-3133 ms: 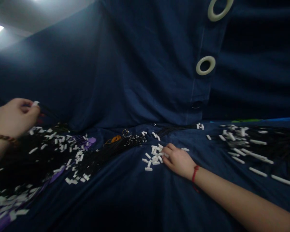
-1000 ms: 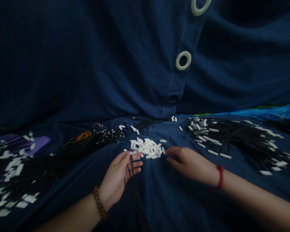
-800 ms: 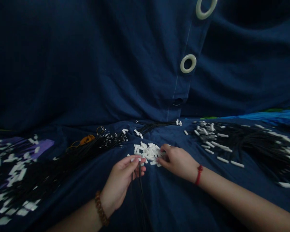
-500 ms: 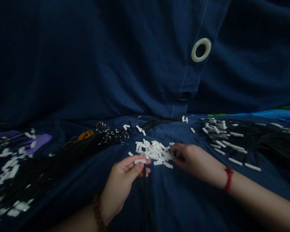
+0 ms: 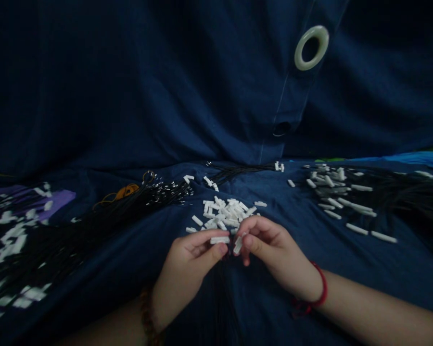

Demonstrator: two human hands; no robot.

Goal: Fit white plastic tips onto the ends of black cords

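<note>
My left hand (image 5: 193, 262) pinches a small white plastic connector housing (image 5: 220, 240) between thumb and index finger. Thin black wires (image 5: 222, 298) hang down below that hand, dim against the cloth. Close on its right, my right hand (image 5: 270, 245) holds a second white connector housing (image 5: 238, 244), tilted, between thumb and fingertips. The two housings are near each other with a narrow gap. Just beyond the fingers lies a loose pile of white housings (image 5: 225, 211), partly hidden by my right hand.
Dark blue cloth (image 5: 274, 298) covers the surface and rises behind. On the left lie black wires with metal ends (image 5: 166, 192), an orange cord (image 5: 126, 191) and blurred white-ended wires (image 5: 14, 240). At right is a bundle of black wires (image 5: 407, 199) with white ends.
My right hand has come from the pile toward my left hand, now with a white connector housing in its fingers. The left hand keeps its housing. The view has tilted slightly.
</note>
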